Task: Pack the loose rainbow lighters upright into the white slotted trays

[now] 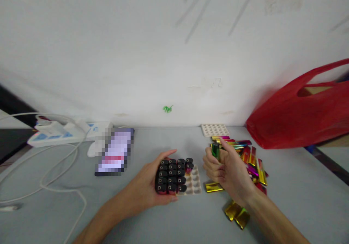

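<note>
My left hand is wrapped round the left side of a white grid tray, thumb and fingers along opposite edges. Rows of black-topped pieces, which look like lighters, stand upright in its left and middle pockets; the pockets at the lower right are bare. To the right of the tray, my right hand is raised and closed round a shiny green lighter-like piece. Beside and behind that hand lies a loose pile of metallic lighter-like pieces in gold, red, purple and green.
A second white grid tray lies by the wall. At the right stands a red bag. A phone, a white power strip and loose white cables occupy the left. Gold pieces lie near my right wrist.
</note>
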### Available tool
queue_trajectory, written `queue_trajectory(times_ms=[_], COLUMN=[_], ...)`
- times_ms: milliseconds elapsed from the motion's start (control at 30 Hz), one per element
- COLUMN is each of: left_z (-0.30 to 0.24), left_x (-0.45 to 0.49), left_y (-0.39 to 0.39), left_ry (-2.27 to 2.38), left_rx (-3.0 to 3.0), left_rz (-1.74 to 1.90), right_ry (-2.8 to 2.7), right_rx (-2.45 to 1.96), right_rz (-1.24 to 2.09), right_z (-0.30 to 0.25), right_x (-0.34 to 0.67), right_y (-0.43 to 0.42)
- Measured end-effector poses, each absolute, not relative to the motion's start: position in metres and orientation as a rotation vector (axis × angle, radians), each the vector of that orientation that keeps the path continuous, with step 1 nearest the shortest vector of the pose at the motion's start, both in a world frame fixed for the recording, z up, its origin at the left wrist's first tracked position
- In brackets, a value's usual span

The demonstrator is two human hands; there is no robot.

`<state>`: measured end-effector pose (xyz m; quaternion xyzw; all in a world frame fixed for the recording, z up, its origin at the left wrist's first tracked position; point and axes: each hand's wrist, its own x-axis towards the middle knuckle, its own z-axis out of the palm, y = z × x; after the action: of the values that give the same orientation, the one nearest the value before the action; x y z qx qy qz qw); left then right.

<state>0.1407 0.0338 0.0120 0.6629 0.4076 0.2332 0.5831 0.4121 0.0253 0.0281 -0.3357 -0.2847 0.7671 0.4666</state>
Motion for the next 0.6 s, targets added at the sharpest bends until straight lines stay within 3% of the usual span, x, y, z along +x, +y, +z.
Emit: queue_trajectory(times_ms=[600], left_z=[0.014], left_x=[0.141], left_y=[0.033], left_ry=[0.966], left_rx=[1.579], left_rz=[0.533], right_ry=[-0.705], right_rx=[-0.836], right_rz=[1.841], right_z=[0.017], right_x=[0.403], right_y=[0.024])
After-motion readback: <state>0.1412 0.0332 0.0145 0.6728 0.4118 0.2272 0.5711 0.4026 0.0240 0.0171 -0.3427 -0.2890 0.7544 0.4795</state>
